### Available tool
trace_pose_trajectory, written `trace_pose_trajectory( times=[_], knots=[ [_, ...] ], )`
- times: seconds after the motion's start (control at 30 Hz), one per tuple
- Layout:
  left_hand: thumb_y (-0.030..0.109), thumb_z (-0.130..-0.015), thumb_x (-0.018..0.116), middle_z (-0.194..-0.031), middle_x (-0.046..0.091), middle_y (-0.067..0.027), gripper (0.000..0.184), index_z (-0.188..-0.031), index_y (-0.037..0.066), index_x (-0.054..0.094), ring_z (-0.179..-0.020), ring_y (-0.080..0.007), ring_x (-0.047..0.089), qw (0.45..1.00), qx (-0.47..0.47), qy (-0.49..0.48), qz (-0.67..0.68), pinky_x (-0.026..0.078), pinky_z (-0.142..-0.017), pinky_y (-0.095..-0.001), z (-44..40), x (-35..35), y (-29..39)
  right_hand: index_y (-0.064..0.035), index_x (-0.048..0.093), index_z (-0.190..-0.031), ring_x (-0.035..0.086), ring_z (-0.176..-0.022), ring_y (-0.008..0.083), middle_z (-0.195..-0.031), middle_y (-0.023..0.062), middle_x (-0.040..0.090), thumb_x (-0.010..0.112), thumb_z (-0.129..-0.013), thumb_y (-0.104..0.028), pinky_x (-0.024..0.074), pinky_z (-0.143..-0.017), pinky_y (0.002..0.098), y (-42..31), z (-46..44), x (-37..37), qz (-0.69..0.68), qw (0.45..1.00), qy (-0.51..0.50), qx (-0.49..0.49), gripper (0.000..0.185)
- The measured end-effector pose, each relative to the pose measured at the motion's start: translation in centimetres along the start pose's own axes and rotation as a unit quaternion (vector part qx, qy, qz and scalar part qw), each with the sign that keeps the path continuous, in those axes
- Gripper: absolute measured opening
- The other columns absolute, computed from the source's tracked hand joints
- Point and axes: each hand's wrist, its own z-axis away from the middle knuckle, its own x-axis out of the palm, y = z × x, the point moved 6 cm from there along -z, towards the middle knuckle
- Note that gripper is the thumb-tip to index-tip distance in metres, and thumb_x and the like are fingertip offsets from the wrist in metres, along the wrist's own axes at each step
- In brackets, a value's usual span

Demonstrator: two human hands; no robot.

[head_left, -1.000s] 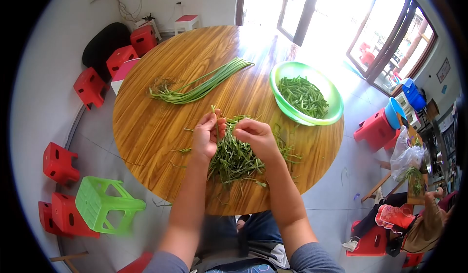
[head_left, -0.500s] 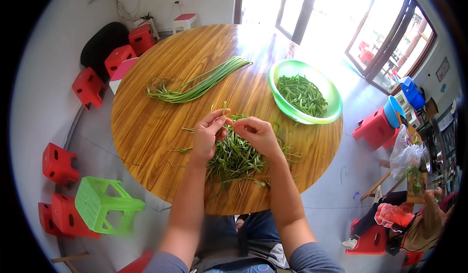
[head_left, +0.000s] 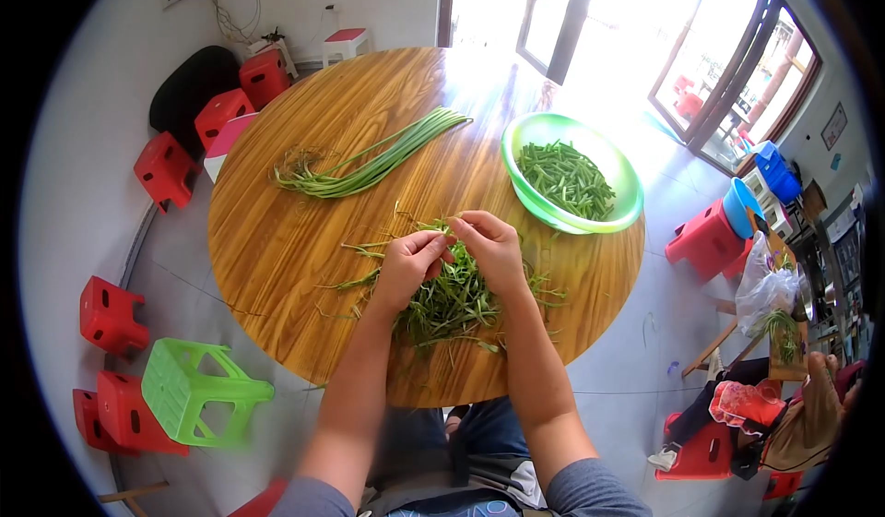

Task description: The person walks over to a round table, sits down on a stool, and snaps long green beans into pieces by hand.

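My left hand (head_left: 415,266) and my right hand (head_left: 491,249) meet over the near middle of the table, fingertips nearly touching. Both are closed in a pinch on a thin green stem (head_left: 449,228), mostly covered by the fingers. Below them lies a loose heap of leafy green trimmings (head_left: 442,309), with stray stalks around its edge. Beyond my left hand is a bunch of long green stalks (head_left: 387,162) with stringy, tangled ends at the left. A green-and-white bowl (head_left: 631,190) at the right contains many short cut green pieces (head_left: 564,180).
The round wooden table (head_left: 277,268) stands before me. Red stools (head_left: 112,316) and a green stool (head_left: 189,392) are at the left. At the lower right a seated person (head_left: 802,420) is beside a small table with a plastic bag (head_left: 767,286). Glass doors (head_left: 710,51) stand open behind.
My right hand has moved slightly up and left, and my left hand has turned inward and shifted right, so the fingertips now meet. The stem that stood up from my left fingers is now mostly hidden.
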Motion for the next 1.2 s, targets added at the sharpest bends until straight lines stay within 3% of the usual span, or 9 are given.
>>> trace_pose_trajectory(
  times=[0.27, 0.37, 0.5, 0.63, 0.83, 0.97, 1.07, 1.17, 1.2],
  knots=[
    [0.016, -0.089, 0.052, -0.068, 0.058, -0.0009, 0.020, -0.088, 0.000, 0.064, -0.055, -0.0051, 0.047, 1.000, -0.023, -0.009, -0.003, 0.036, -0.048, -0.0193, 0.2, 0.2, -0.3, 0.0006, 0.063, -0.092, 0.052, -0.068, 0.0029, -0.077, -0.0019, 0.061, 0.062, -0.085, -0.013, 0.0406, -0.057, 0.0184, 0.0, -0.1, 0.0, -0.070, 0.997, -0.006, 0.013, 0.015],
    [0.016, -0.088, 0.052, -0.066, 0.057, -0.0009, 0.019, -0.084, 0.001, 0.063, -0.052, -0.0052, 0.046, 1.000, -0.021, 0.012, 0.000, 0.035, -0.046, -0.0190, -0.1, -0.1, -0.9, 0.0015, 0.065, -0.095, 0.047, -0.060, 0.0042, -0.071, -0.0021, 0.055, 0.064, -0.082, -0.008, 0.0370, -0.051, 0.0196, 0.1, -0.1, 0.1, -0.072, 0.997, -0.016, -0.005, 0.016],
    [0.015, -0.088, 0.052, -0.063, 0.055, -0.0011, 0.019, -0.079, 0.002, 0.062, -0.049, -0.0053, 0.044, 0.997, -0.029, 0.063, 0.030, 0.033, -0.044, -0.0192, -0.6, -1.1, -2.0, 0.0003, 0.067, -0.089, 0.060, -0.072, 0.0126, -0.085, 0.0060, 0.060, 0.064, -0.078, 0.002, 0.0485, -0.064, 0.0234, -0.8, 0.5, 1.3, 0.211, 0.940, -0.053, -0.264, 0.012],
    [0.014, -0.087, 0.051, -0.061, 0.054, -0.0010, 0.018, -0.078, 0.002, 0.060, -0.048, -0.0062, 0.044, 0.994, -0.016, 0.075, 0.074, 0.032, -0.043, -0.0199, -1.0, -1.7, -2.6, 0.0000, 0.067, -0.088, 0.061, -0.073, 0.0152, -0.088, 0.0085, 0.059, 0.065, -0.076, 0.000, 0.0504, -0.062, 0.0264, -1.3, 1.2, 2.6, 0.212, 0.924, -0.079, -0.309, 0.011],
    [0.018, -0.090, 0.051, -0.063, 0.053, -0.0007, 0.019, -0.088, 0.001, 0.061, -0.047, -0.0071, 0.043, 0.990, -0.038, 0.029, 0.134, 0.030, -0.042, -0.0200, -0.1, -0.2, -0.9, 0.0003, 0.065, -0.086, 0.060, -0.070, 0.0133, -0.083, 0.0077, 0.060, 0.065, -0.078, -0.003, 0.0480, -0.059, 0.0257, -2.8, 1.0, 0.6, 0.307, 0.884, 0.053, -0.349, 0.009],
    [0.019, -0.092, 0.050, -0.065, 0.054, -0.0007, 0.022, -0.099, 0.001, 0.060, -0.047, -0.0067, 0.041, 0.975, -0.018, -0.006, 0.221, 0.029, -0.042, -0.0195, -0.2, -0.3, -0.9, 0.0003, 0.060, -0.088, 0.054, -0.064, 0.0102, -0.080, 0.0046, 0.061, 0.062, -0.083, -0.008, 0.0437, -0.057, 0.0229, -2.3, 0.6, -0.4, 0.221, 0.938, 0.094, -0.252, 0.010],
    [0.017, -0.092, 0.048, -0.067, 0.055, -0.0007, 0.023, -0.103, 0.001, 0.059, -0.048, -0.0058, 0.041, 0.977, 0.005, -0.011, 0.215, 0.029, -0.043, -0.0187, -0.3, -1.0, -0.6, -0.0005, 0.058, -0.094, 0.053, -0.064, 0.0087, -0.079, 0.0031, 0.060, 0.057, -0.088, -0.013, 0.0425, -0.056, 0.0224, -0.5, -0.3, -1.4, -0.013, 0.990, 0.098, -0.097, 0.014],
    [0.015, -0.093, 0.046, -0.069, 0.056, -0.0004, 0.022, -0.104, 0.001, 0.059, -0.050, -0.0049, 0.041, 0.987, -0.013, -0.007, 0.163, 0.030, -0.044, -0.0179, -0.4, -0.7, -0.3, -0.0009, 0.056, -0.097, 0.051, -0.063, 0.0061, -0.077, 0.0022, 0.059, 0.053, -0.091, -0.016, 0.0406, -0.054, 0.0204, 0.4, -0.7, -1.6, -0.219, 0.973, 0.077, -0.012, 0.017],
    [0.014, -0.093, 0.046, -0.070, 0.056, -0.0004, 0.022, -0.104, 0.000, 0.059, -0.051, -0.0046, 0.041, 0.989, -0.027, -0.008, 0.145, 0.030, -0.045, -0.0177, -0.3, -0.5, -0.5, -0.0009, 0.056, -0.097, 0.049, -0.062, 0.0056, -0.076, 0.0019, 0.059, 0.053, -0.091, -0.016, 0.0398, -0.054, 0.0200, 0.8, -0.7, -1.5, -0.229, 0.972, 0.057, 0.018, 0.017]
  ],
)
